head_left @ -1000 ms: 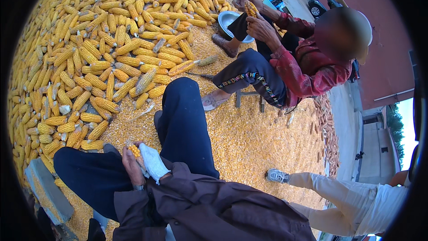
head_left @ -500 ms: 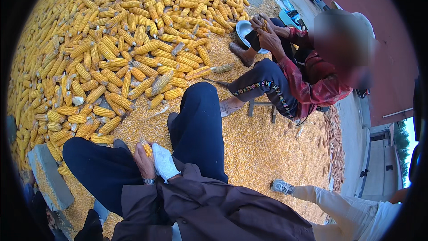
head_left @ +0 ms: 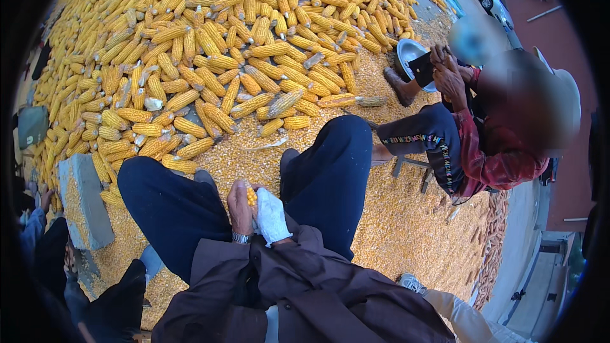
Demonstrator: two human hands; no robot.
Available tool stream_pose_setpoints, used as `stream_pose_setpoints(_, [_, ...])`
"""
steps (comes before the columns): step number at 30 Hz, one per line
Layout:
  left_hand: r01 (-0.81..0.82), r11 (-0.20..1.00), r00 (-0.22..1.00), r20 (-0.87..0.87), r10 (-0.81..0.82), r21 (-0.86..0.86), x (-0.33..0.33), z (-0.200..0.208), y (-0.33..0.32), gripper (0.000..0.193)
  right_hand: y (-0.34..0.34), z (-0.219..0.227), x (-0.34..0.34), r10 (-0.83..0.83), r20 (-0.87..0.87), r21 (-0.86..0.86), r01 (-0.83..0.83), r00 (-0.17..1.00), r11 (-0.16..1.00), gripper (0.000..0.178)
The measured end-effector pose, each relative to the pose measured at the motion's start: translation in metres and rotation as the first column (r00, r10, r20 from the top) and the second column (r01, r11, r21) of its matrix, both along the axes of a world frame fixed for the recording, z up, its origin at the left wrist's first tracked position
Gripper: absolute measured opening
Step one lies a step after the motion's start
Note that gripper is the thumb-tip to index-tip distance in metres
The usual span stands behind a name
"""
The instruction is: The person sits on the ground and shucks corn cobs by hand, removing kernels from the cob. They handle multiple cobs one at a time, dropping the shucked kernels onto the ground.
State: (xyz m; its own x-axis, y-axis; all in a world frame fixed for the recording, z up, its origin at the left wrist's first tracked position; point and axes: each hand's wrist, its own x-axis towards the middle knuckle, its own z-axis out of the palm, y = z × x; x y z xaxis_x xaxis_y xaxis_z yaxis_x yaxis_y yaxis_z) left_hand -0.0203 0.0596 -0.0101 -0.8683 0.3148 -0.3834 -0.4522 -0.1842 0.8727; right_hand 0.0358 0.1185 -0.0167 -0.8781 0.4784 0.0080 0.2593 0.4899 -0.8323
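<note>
Between my knees, over the loose kernels, both hands meet around a corn cob (head_left: 252, 195). My left hand (head_left: 241, 208), bare and with a metal watch at its wrist, is closed around the cob. Pressed against the cob's other side is my right hand (head_left: 272, 217), in a white glove, its fingers closed. Only a short yellow stretch of the cob shows between them; the rest is hidden by the hands.
A large heap of corn cobs (head_left: 210, 70) lies ahead, with shelled kernels (head_left: 394, 235) spread around me. At the right, a person in a red jacket (head_left: 499, 159) sits on a stool beside a metal basin (head_left: 410, 56). A concrete block (head_left: 92, 200) stands left; other people's legs show at both sides.
My view has swung left, so the scene sits further right in the picture. Both hands stay together on the cob, and less of it shows now.
</note>
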Motion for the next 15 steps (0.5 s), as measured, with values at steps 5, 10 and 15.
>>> stream_pose_setpoints(5, [-0.080,0.993,0.994,0.087,0.072,0.091,-0.002,-0.048,-0.011,0.025,-0.005,0.002,-0.004,0.010,0.080,-0.022,-0.008,0.997,1.000,0.030])
stream_pose_setpoints(10, [-0.112,0.922,0.963,0.269,0.008,0.372,-0.010,-0.012,-0.009,0.029,-0.002,0.009,-0.008,0.061,0.180,0.162,-0.091,0.982,0.983,0.025])
stream_pose_setpoints(15, [-0.055,0.902,0.960,0.273,-0.070,0.428,-0.010,-0.011,-0.012,0.046,-0.003,0.015,-0.013,-0.152,0.275,-0.638,0.299,0.949,0.709,0.029])
